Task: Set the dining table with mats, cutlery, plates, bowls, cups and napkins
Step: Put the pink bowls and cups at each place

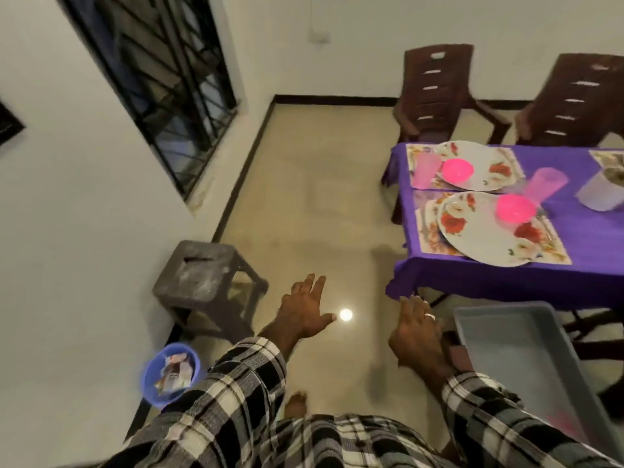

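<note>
My left hand (304, 314): fingers spread and straight, holding nothing, out over the bare floor.
My right hand (418, 327): fingers loosely straight, a ring on one, holding nothing, just beside the near corner of the grey tray (526, 346).
Dining table (506, 278): purple cloth, to my right and ahead; two places already laid at this end.
Near place: floral mat (426, 236) under a floral plate (483, 238), a pink bowl (515, 206) on the plate, a pink cup (547, 185) just behind.
Far place: another plate (486, 170) with its bowl (457, 170) and cup (426, 170).
Cutlery, napkins: too blurred to tell whether any are laid.
Step, as I judge it: fetch the next items from the tray.
Doing it well: turn fully to the tray before reaching, take one kind at a time, grip firmly, carry low and level.
Watch for: the grey stool (202, 275) and the blue bin (170, 374) by my left.
</note>
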### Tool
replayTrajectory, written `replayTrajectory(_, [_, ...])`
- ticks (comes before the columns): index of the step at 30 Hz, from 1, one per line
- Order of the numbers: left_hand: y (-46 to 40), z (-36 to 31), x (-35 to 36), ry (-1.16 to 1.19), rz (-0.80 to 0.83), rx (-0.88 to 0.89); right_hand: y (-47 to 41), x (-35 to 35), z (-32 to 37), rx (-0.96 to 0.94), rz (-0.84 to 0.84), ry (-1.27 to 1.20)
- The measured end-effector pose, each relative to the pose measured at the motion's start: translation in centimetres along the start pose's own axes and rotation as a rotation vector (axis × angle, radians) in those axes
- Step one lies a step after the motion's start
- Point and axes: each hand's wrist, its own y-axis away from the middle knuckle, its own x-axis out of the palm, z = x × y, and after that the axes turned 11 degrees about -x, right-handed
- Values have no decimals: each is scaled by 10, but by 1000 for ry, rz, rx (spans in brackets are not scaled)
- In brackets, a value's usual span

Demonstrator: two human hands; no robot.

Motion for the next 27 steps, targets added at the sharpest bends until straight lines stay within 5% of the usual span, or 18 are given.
replayTrajectory(6, [-71, -39, -30, -116, 40, 257, 3, -14, -9, 275, 6, -81])
replayTrajectory(16, [-94, -218, 0, -296, 134, 653, 77, -20, -103, 732, -264, -188])
replayTrajectory(27, [-56, -404, 84, -437, 303, 872, 155, 41, -240, 1021, -109, -366])
